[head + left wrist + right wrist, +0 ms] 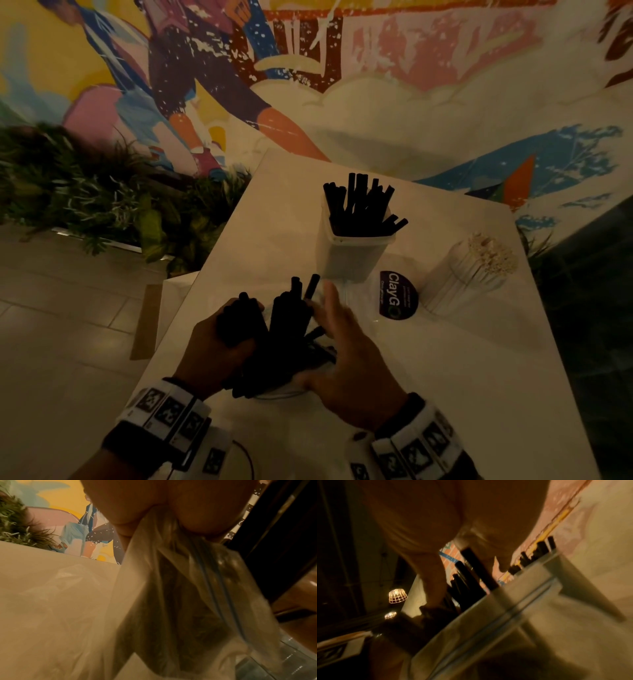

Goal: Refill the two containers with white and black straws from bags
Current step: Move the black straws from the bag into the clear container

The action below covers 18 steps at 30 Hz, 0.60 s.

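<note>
Two hands work close together at the near edge of the white desk. The left hand is curled round a fistful of black straws, and in the left wrist view its fingers also pinch the gathered plastic of a clear bag. The right hand has its fingers nearly straight, laid against a second upright cluster of black straws rising from the bag between the hands. Farther back stands a translucent container partly filled with black straws, and to its right a clear container packed with white straws. Between the containers lies a dark round sticker reading "ClayGO"; its smaller print is too fine to read.
</note>
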Each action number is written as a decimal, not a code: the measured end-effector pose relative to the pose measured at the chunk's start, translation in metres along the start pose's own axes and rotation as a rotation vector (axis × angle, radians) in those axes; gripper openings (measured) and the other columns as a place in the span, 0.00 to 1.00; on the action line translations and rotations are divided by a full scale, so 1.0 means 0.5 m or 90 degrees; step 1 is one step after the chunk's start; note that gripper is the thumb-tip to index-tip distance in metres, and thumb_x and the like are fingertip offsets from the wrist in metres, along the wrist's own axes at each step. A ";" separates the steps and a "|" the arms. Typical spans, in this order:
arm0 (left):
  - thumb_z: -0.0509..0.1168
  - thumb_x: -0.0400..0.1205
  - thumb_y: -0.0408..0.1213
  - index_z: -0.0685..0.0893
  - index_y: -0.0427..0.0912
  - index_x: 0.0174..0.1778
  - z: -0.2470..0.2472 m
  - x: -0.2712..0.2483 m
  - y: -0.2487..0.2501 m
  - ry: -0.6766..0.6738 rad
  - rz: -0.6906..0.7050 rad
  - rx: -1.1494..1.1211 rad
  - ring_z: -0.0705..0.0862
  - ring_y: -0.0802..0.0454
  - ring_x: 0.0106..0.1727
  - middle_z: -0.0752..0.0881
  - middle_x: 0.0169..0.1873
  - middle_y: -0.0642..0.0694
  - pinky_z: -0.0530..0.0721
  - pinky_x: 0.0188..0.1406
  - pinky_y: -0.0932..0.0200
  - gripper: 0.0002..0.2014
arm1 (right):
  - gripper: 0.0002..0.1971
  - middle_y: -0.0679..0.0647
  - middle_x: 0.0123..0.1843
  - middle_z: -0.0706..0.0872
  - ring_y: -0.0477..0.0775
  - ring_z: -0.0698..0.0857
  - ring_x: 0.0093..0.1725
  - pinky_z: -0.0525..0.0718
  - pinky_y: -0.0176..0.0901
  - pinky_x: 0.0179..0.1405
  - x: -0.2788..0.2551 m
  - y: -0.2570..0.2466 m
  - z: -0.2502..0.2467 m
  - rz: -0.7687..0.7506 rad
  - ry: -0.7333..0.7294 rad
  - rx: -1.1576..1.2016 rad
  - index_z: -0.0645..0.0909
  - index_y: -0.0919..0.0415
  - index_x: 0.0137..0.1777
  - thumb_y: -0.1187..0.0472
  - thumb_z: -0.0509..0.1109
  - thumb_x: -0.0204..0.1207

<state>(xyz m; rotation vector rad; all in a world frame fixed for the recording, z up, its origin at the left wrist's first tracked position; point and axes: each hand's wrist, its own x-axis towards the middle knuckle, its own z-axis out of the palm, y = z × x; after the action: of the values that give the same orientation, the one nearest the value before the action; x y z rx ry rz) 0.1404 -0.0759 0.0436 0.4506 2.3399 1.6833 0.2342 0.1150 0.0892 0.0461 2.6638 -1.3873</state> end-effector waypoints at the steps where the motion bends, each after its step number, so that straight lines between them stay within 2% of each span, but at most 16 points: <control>1: 0.63 0.58 0.56 0.78 0.79 0.46 0.000 -0.001 0.001 0.004 -0.003 -0.002 0.83 0.72 0.49 0.84 0.47 0.75 0.79 0.48 0.75 0.20 | 0.57 0.37 0.79 0.66 0.43 0.65 0.80 0.70 0.48 0.78 0.010 0.000 0.016 -0.016 0.015 0.050 0.31 0.24 0.75 0.56 0.77 0.68; 2: 0.63 0.57 0.57 0.77 0.82 0.44 0.000 -0.002 0.005 0.007 -0.003 -0.003 0.82 0.76 0.47 0.83 0.44 0.78 0.79 0.46 0.78 0.19 | 0.52 0.40 0.76 0.73 0.41 0.73 0.75 0.75 0.43 0.74 0.018 0.002 0.030 -0.033 0.027 0.093 0.39 0.27 0.78 0.57 0.75 0.70; 4: 0.63 0.55 0.57 0.76 0.85 0.39 0.001 -0.005 0.016 0.014 -0.013 -0.020 0.81 0.80 0.43 0.82 0.39 0.82 0.77 0.43 0.83 0.18 | 0.39 0.44 0.69 0.82 0.40 0.80 0.68 0.81 0.39 0.67 0.030 0.011 0.052 -0.077 0.076 0.110 0.60 0.39 0.79 0.59 0.74 0.72; 6: 0.64 0.54 0.57 0.77 0.84 0.38 0.001 -0.008 0.020 0.015 -0.018 -0.034 0.81 0.80 0.42 0.83 0.39 0.80 0.77 0.42 0.84 0.18 | 0.23 0.45 0.60 0.87 0.40 0.84 0.60 0.84 0.40 0.60 0.039 0.023 0.066 -0.123 0.147 0.088 0.78 0.50 0.69 0.57 0.74 0.72; 7: 0.64 0.54 0.57 0.78 0.83 0.37 0.001 -0.009 0.020 0.017 -0.018 -0.039 0.82 0.79 0.42 0.83 0.39 0.80 0.77 0.41 0.83 0.17 | 0.17 0.45 0.55 0.88 0.41 0.85 0.56 0.85 0.39 0.56 0.042 0.028 0.070 -0.146 0.179 0.082 0.83 0.53 0.62 0.56 0.73 0.72; 10: 0.65 0.54 0.56 0.79 0.81 0.37 0.003 -0.008 0.010 0.018 -0.028 -0.062 0.83 0.77 0.43 0.84 0.38 0.78 0.79 0.44 0.81 0.17 | 0.07 0.44 0.44 0.86 0.41 0.84 0.46 0.82 0.33 0.47 0.049 0.031 0.077 -0.187 0.233 0.095 0.84 0.50 0.49 0.58 0.74 0.71; 12: 0.65 0.55 0.55 0.80 0.80 0.38 0.003 -0.007 0.002 0.016 -0.027 -0.056 0.83 0.74 0.45 0.85 0.41 0.76 0.81 0.47 0.79 0.17 | 0.06 0.45 0.43 0.86 0.42 0.85 0.45 0.84 0.37 0.45 0.051 0.034 0.079 -0.176 0.249 0.130 0.83 0.49 0.47 0.58 0.72 0.71; 14: 0.65 0.57 0.54 0.80 0.79 0.41 0.002 -0.006 -0.004 0.011 -0.017 -0.040 0.83 0.73 0.48 0.85 0.44 0.75 0.80 0.48 0.78 0.18 | 0.05 0.45 0.43 0.87 0.45 0.87 0.45 0.87 0.44 0.45 0.054 0.036 0.078 -0.124 0.285 0.209 0.82 0.47 0.47 0.54 0.70 0.71; 16: 0.64 0.58 0.55 0.79 0.79 0.44 0.002 -0.006 -0.008 0.006 -0.013 -0.029 0.83 0.73 0.49 0.84 0.46 0.76 0.79 0.48 0.79 0.19 | 0.05 0.48 0.39 0.87 0.50 0.87 0.39 0.88 0.51 0.40 0.062 0.033 0.069 -0.084 0.352 0.274 0.80 0.45 0.45 0.49 0.69 0.72; 18: 0.63 0.58 0.56 0.79 0.78 0.45 0.004 -0.006 -0.009 0.002 -0.011 -0.018 0.83 0.72 0.48 0.84 0.47 0.74 0.80 0.47 0.79 0.19 | 0.07 0.50 0.32 0.85 0.51 0.84 0.31 0.87 0.49 0.34 0.073 0.025 0.049 -0.085 0.432 0.299 0.78 0.47 0.42 0.46 0.69 0.72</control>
<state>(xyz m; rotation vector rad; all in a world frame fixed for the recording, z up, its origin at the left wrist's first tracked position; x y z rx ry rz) 0.1432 -0.0767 0.0389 0.4206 2.3130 1.7084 0.2017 0.1006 0.0602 0.4719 2.7670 -2.3671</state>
